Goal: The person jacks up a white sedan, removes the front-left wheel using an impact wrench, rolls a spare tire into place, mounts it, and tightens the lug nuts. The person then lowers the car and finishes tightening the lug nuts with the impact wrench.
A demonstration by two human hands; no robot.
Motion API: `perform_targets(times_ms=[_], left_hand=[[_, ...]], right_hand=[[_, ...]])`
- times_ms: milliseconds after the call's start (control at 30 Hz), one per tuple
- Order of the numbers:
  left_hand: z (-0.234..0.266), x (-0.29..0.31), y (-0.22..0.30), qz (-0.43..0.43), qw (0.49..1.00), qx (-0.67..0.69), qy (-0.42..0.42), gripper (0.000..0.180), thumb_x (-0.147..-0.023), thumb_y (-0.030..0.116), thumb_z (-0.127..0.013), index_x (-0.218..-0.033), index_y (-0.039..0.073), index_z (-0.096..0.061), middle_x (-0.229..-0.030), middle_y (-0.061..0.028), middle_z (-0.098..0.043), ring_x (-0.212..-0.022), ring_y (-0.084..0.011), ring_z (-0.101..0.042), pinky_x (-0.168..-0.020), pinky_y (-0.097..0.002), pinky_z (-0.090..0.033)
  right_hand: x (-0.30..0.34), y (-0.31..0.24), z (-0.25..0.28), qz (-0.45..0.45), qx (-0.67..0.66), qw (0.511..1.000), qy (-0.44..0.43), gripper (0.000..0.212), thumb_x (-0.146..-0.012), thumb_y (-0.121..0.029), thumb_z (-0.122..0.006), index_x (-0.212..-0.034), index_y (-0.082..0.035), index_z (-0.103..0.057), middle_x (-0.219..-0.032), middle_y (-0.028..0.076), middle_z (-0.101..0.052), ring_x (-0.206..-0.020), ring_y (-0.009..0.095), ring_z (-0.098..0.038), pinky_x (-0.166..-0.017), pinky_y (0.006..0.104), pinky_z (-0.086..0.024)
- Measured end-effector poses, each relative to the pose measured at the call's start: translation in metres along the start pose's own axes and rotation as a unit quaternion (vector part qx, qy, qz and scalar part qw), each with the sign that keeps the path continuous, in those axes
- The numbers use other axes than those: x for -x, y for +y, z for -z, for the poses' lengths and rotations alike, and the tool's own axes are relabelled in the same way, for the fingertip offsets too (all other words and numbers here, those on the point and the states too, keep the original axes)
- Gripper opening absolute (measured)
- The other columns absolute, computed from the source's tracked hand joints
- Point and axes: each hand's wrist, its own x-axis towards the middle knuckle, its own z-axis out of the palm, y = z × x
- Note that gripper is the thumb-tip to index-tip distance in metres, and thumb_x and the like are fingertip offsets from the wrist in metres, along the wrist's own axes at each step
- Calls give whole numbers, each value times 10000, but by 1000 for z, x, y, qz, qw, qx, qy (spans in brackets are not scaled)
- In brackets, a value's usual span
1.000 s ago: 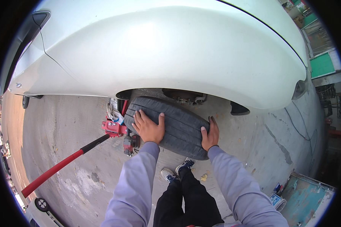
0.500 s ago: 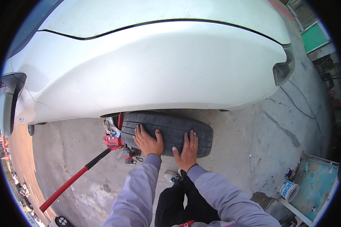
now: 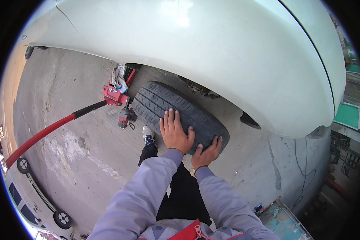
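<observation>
A black tyre (image 3: 164, 105) stands upright on the concrete under the wheel arch of a white car (image 3: 212, 52). My left hand (image 3: 173, 133) lies flat on top of the tread, fingers spread. My right hand (image 3: 206, 153) presses on the tread just to the right, at the tyre's near end. Both hands rest on the tyre, palms down. The lower half of the tyre is hidden behind my arms and legs.
A red floor jack (image 3: 115, 94) with a long red and black handle (image 3: 48, 131) sits left of the tyre under the car. A red impact wrench (image 3: 125, 117) lies beside it. A blue-green tray (image 3: 283, 221) is at lower right. Another parked white car (image 3: 36, 200) is at lower left.
My view has swung, so the car now fills the upper right. My two hands have come closer together on the tyre, the right one moving toward the left.
</observation>
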Motion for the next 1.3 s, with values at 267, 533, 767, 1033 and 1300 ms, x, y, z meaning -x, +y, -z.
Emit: perform_targets(times_ms=[267, 533, 767, 1033, 1300], left_hand=[[8, -15, 2, 33, 996, 82, -27, 745, -784, 319, -662, -1429, -24, -513, -1544, -212, -442, -1475, -376, -358, -1223, -552, -203], [16, -24, -19, 44, 991, 117, -43, 757, -771, 337, -665, -1428, -9, -523, -1526, -197, -462, -1461, -361, -380, -1213, -554, -216], [25, -23, -38, 44, 988, 135, -60, 773, -758, 344, -672, -1432, -4, -527, -1534, -179, -463, -1460, -347, -386, -1219, -545, -201], [38, -36, -58, 56, 985, 151, -64, 764, -753, 333, -667, -1421, -12, -533, -1528, -195, -464, -1466, -355, -379, -1222, -543, -193], [33, -69, -32, 41, 984, 158, -66, 749, -782, 295, -652, -1432, -40, -486, -1538, -233, -426, -1478, -401, -340, -1217, -574, -181]], right_hand=[[-16, 1, -6, 9, 13, 1000, -11, 742, -1041, -476, -384, -1511, 88, -274, -1561, 363, -262, -1429, 535, -302, -1171, 609, -246], [-18, -21, -9, 35, 50, 997, -37, 738, -1051, -464, -354, -1496, 117, -256, -1544, 395, -255, -1438, 546, -279, -1176, 608, -238], [-12, -41, -13, 38, 64, 996, -47, 739, -1036, -437, -354, -1473, 152, -259, -1531, 413, -260, -1433, 556, -286, -1178, 619, -238], [-10, -61, -23, 40, 90, 995, -34, 748, -1032, -453, -356, -1467, 150, -279, -1528, 413, -272, -1417, 565, -302, -1168, 627, -250], [-49, -51, -20, 48, 85, 995, -7, 719, -1007, -411, -414, -1483, 118, -313, -1509, 402, -323, -1382, 568, -349, -1151, 613, -275]])
